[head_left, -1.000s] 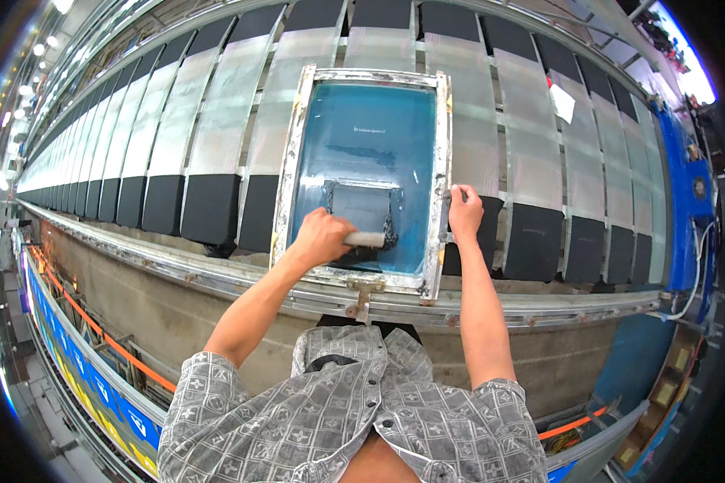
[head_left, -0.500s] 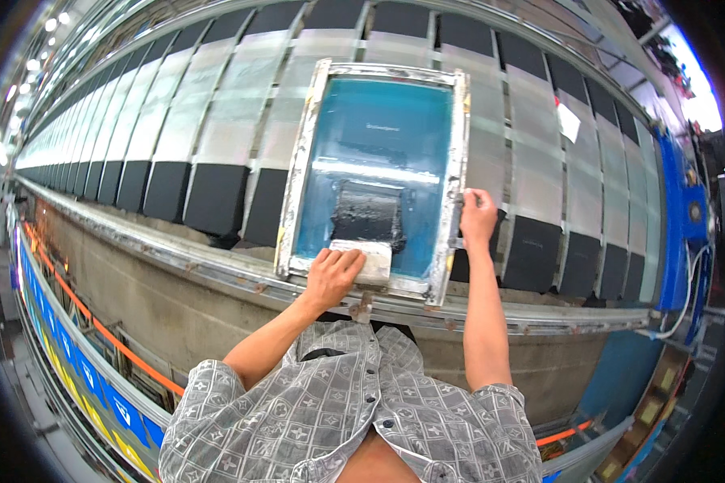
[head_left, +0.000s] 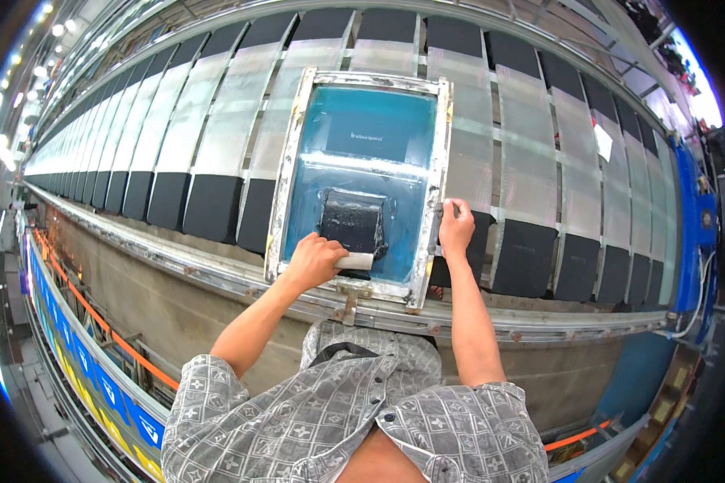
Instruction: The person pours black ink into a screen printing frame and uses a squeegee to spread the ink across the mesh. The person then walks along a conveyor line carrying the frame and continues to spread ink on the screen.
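A framed printing screen [head_left: 362, 113] with a blue mesh lies over the platens in front of me. Dark paste [head_left: 352, 217] covers a squarish patch in its lower half. My left hand [head_left: 314, 259] is closed on a pale squeegee [head_left: 358, 261] at the lower edge of that patch. My right hand [head_left: 457, 225] has its fingers closed on the screen frame's right side, around its middle height; what exactly the fingertips grip there is small.
A long row of platens [head_left: 213, 117] with dark fabric pieces [head_left: 522, 258] runs left and right. A metal rail [head_left: 524, 322] crosses nearest me. A blue machine housing [head_left: 693, 225] stands at the right, and a white slip [head_left: 604, 143] lies on a platen.
The squeegee has gone down toward the screen's near edge, its broad face showing half a second ago; now it is tilted narrow again, slightly farther up. My right hand stays on the frame.
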The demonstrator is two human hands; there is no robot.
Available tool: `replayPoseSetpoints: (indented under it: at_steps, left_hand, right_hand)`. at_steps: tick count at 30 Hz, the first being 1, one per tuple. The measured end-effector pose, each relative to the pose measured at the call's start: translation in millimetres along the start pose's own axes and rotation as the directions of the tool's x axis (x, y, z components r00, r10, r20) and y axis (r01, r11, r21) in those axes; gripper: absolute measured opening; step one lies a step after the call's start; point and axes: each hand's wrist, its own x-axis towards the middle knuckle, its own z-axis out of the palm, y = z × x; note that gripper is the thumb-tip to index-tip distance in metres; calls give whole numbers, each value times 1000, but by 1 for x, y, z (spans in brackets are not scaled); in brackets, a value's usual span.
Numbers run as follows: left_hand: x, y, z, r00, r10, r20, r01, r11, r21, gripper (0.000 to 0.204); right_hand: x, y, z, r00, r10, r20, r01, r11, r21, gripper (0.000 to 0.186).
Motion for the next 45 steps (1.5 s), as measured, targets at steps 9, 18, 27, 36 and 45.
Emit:
replayPoseSetpoints:
  at_steps: [9, 18, 27, 36, 45]
  left_hand:
    - [87, -53, -13, 997, 67, -41, -62, 991, 121, 35]
    - [71, -52, 6, 994, 86, -62, -80, 992, 100, 39]
    - [10, -12, 13, 996, 90, 12, -91, 995, 47, 33]
    - [88, -58, -16, 1000, -2, -5, 2, 998, 69, 33]
    - [-42, 4, 10, 972, 79, -220, -65, 996, 67, 55]
  right_hand:
    - [2, -1, 2, 999, 2, -32, -8, 978, -209, 27]
    - [2, -3, 3, 999, 34, -1, -34, 983, -181, 30]
    - [7, 7, 1, 1000, -13, -26, 8, 984, -176, 31]
    - [5, -1, 7, 1000, 13, -1, -14, 988, -152, 30]
    - [0, -50, -1, 990, -88, -110, 61, 972, -228, 25]
